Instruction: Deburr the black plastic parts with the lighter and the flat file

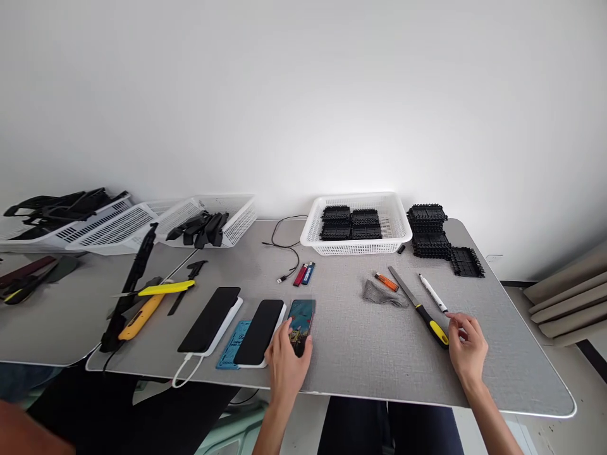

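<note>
My left hand point(288, 360) lies over the lower part of a phone point(303, 311) with a lit, colourful screen, its fingers at the left edge and its thumb at the right. On the right, my right hand point(468, 347) is closed, fingertips curled at the lower end of a white marker point(432, 292). Beside that hand is a flat file point(405, 284) with a black and yellow handle. An orange lighter point(387, 282) and a crumpled grey cloth point(383, 294) sit left of the file. A dark-screened phone point(260, 330) lies left of my left hand.
Black slatted parts point(351, 222) fill much of a white basket point(355, 249); more such parts point(429, 230) are stacked beside it. Two lighters point(304, 274), a cable point(294, 253), another phone point(209, 319) and a yellow-handled knife point(165, 288) lie leftward. A person's arm point(28, 430) shows lower left.
</note>
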`<state>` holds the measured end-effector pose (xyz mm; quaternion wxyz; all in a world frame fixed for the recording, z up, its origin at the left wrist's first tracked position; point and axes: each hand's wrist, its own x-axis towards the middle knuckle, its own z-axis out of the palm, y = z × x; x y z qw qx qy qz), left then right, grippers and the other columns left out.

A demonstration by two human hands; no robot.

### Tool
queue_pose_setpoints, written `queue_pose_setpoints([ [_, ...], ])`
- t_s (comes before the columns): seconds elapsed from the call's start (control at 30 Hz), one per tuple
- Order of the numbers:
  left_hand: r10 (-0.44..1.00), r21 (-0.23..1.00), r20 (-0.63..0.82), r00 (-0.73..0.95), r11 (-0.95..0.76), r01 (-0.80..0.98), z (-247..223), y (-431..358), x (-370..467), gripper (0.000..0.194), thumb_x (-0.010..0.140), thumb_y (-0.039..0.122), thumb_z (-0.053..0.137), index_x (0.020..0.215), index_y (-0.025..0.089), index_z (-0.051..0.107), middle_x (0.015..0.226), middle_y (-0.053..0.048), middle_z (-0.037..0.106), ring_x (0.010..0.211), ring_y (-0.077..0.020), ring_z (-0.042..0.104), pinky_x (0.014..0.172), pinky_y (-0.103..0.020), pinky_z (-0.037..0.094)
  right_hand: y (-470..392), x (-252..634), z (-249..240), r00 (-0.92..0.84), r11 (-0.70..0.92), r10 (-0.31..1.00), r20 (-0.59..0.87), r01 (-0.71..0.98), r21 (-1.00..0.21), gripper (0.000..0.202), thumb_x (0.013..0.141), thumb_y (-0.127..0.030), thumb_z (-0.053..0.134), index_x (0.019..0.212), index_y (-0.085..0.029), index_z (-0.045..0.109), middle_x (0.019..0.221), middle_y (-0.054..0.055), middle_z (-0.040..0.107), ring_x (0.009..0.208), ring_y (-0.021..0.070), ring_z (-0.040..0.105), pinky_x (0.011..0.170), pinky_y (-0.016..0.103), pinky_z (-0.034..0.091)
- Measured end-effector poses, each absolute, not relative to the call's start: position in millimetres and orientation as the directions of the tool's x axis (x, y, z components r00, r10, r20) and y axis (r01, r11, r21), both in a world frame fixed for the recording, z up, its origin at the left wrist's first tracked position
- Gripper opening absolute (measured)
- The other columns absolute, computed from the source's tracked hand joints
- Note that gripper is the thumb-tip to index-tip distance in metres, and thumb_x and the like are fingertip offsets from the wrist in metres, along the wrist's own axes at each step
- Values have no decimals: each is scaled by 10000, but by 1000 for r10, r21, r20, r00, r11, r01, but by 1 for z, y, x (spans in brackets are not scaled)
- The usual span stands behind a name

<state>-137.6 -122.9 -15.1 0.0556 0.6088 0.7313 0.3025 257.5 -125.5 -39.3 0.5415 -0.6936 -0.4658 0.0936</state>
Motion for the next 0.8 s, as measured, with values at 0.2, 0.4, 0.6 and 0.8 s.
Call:
queue_pose_setpoints([
  [0.2, 884, 592, 366, -291, 20, 806, -16, -113, -135, 593, 921, 469, 525, 1422, 177, 397, 1459, -182, 477, 1357, -340, 473, 1077, -521, 434, -125, 256, -38, 542, 23, 752, 376, 549, -836, 293, 934, -379, 531, 926, -179, 745, 955, 94, 652, 811, 199, 620, 648, 296, 521],
  [0.4, 770, 552, 544, -334, -28, 834, -34, -141, -132, 454, 925, 399, 539, 1311, 163, 493, 1306, -171, 553, 1265, -304, 534, 1024, -463, 485, -123, 255, -39, 529, 24, 758, 382, 562, -827, 283, 929, -365, 529, 912, -180, 742, 956, 92, 657, 824, 200, 628, 647, 293, 519],
  [0.6, 721, 521, 595, -355, -9, 854, -46, -147, -130, 345, 929, 361, 534, 1214, 167, 544, 1235, -161, 575, 1206, -297, 558, 1021, -473, 463, -121, 256, -40, 523, 28, 765, 377, 558, -830, 278, 924, -353, 528, 908, -179, 743, 959, 91, 658, 836, 202, 632, 655, 290, 522],
  [0.8, 717, 493, 612, -334, -15, 870, -46, -144, -131, 370, 926, 348, 537, 1242, 156, 526, 1227, -166, 584, 1184, -303, 562, 1020, -485, 447, -122, 256, -39, 530, 28, 763, 370, 544, -838, 270, 917, -342, 531, 898, -177, 743, 959, 87, 660, 831, 198, 630, 650, 286, 525],
])
